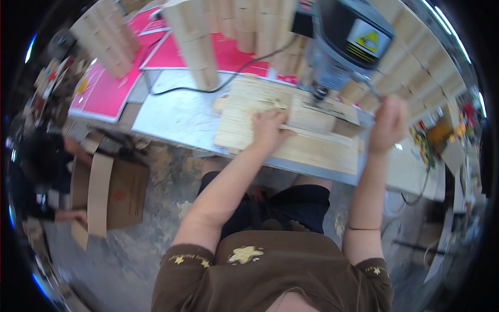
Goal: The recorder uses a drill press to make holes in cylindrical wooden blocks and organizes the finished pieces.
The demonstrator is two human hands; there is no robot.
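Wooden block (pixel 313 118): pale and squared, lying on the wooden baseboard (pixel 312 152) beneath the drill chuck (pixel 319 93); whether a bit touches it, I cannot tell.
Block handling: judged light to moderate in weight, stiff, dry and not slippery; edges could splinter or chip under rough treatment.
Block hold: best taken by its long sides or left end, fingers well clear of the chuck.
Left hand (pixel 269 129): at the block's left end, fingers partly spread, thumb toward the thin wooden strip (pixel 325 137); blur leaves it uncertain whether it grips or merely presses.
Right hand (pixel 389 124): raised to the right of the block, fingers curled closed around the end of the feed lever (pixel 372 87).
Drill press (pixel 343 47): dark head standing over the block, yellow warning label on its casing.
Worktop (pixel 174 106): carries the baseboard, black cable (pixel 208 91), pink printed sheets (pixel 102 93) and upright wooden stacks (pixel 192 47).
Beyond, left: another person (pixel 37 166) beside an open cardboard carton (pixel 125 190).
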